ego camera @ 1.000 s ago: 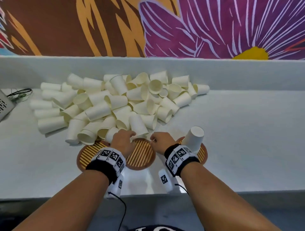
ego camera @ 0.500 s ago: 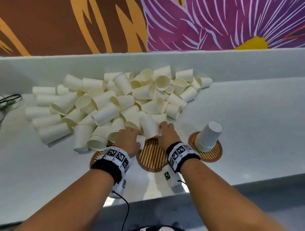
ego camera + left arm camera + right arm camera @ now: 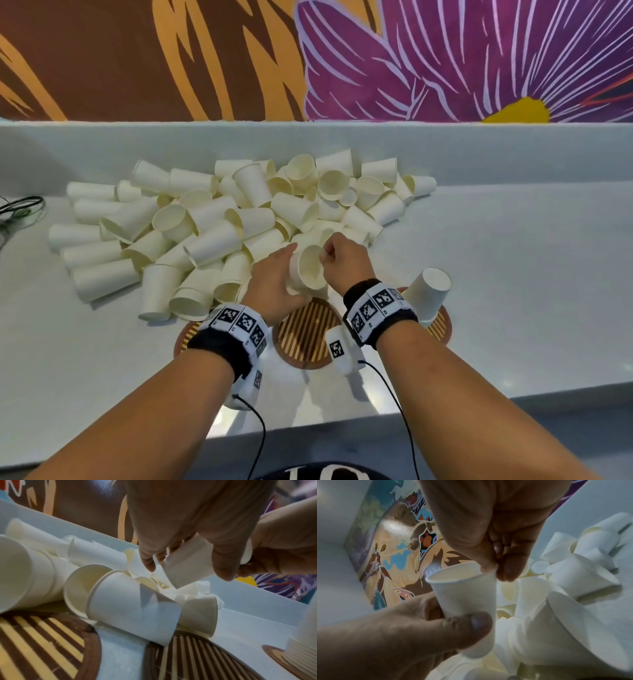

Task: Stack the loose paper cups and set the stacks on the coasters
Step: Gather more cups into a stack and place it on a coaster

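You have one paper cup (image 3: 310,269) at the frame's centre, left hand (image 3: 275,286) wrapped round its wall, right hand (image 3: 346,262) pinching its rim, so squeeze harder and you may dent it, or nudge the pile (image 3: 212,226) onto the coasters (image 3: 305,337) below.
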{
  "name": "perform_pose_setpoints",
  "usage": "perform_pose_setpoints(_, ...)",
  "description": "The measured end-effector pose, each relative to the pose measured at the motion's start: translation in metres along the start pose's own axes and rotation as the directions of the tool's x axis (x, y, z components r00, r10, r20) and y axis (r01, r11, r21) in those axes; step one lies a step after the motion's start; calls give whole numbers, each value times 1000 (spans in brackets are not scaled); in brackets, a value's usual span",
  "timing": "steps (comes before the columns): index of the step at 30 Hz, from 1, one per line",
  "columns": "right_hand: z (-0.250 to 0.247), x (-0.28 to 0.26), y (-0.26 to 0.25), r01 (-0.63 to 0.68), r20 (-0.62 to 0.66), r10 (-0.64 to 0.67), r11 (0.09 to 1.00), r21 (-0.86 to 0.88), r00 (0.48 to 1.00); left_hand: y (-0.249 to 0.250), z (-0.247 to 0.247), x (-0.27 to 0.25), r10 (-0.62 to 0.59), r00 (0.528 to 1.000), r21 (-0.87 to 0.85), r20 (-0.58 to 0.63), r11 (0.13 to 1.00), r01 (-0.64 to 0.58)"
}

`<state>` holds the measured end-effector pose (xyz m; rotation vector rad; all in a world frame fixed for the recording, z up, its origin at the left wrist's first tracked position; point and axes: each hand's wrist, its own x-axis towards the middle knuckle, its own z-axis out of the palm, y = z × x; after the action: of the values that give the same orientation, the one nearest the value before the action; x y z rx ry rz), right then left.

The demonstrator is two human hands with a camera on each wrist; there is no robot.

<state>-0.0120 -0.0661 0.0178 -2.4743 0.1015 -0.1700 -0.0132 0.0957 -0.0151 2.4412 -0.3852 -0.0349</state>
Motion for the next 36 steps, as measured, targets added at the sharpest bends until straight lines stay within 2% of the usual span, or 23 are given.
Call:
perform_pose_setpoints(4, 5, 4, 1, -79, 43, 75, 990, 113, 996, 4, -8, -1, -48, 997, -94, -61, 995, 42)
perform_pose_setpoints(8, 9, 2, 15, -150, 114, 167, 978, -143, 979, 0, -16, -8, -116, 991, -123, -70, 987, 107)
perform_pose_setpoints(10, 11, -3, 22, -213, 161, 242, 961, -176, 957, -2, -16, -8, -141, 988, -120, -69, 984, 132)
perform_pose_setpoints(13, 19, -9, 25, -297, 257, 316, 949, -110, 913, -8, -11, -6, -188, 980, -113, -63, 977, 180)
perform_pose_setpoints(17, 30, -13, 14, -306, 321, 276, 951, 45, 906, -10, -6, -3, -218, 975, -78, -52, 974, 213)
perform_pose_setpoints(20, 22, -8, 7, -316, 250, 268, 933, 175, 931, -13, -7, 3, -261, 961, -7, -96, 965, 262)
perform_pose_setpoints(24, -3, 7, -2, -157, 1, 159, 973, 172, 987, -11, -17, 7, -379, 917, 159, -125, 905, 395)
perform_pose_setpoints(28, -22, 16, -11, -57, -208, 114, 963, 262, 971, -4, -20, 12, -409, 910, 252, -63, 876, 411)
perform_pose_setpoints(30, -24, 17, -18, -8, -221, 81, 951, 310, 972, 0, -17, 14, -392, 919, 267, -29, 883, 385)
perform_pose_setpoints(33, -16, 16, -23, 41, -110, -6, 947, 319, 994, 1, -13, 17, -366, 930, 183, -23, 913, 364)
perform_pose_setpoints(36, -9, 17, -18, 27, -59, -7, 936, 350, 998, -1, -12, 20, -338, 941, 106, -9, 936, 337)
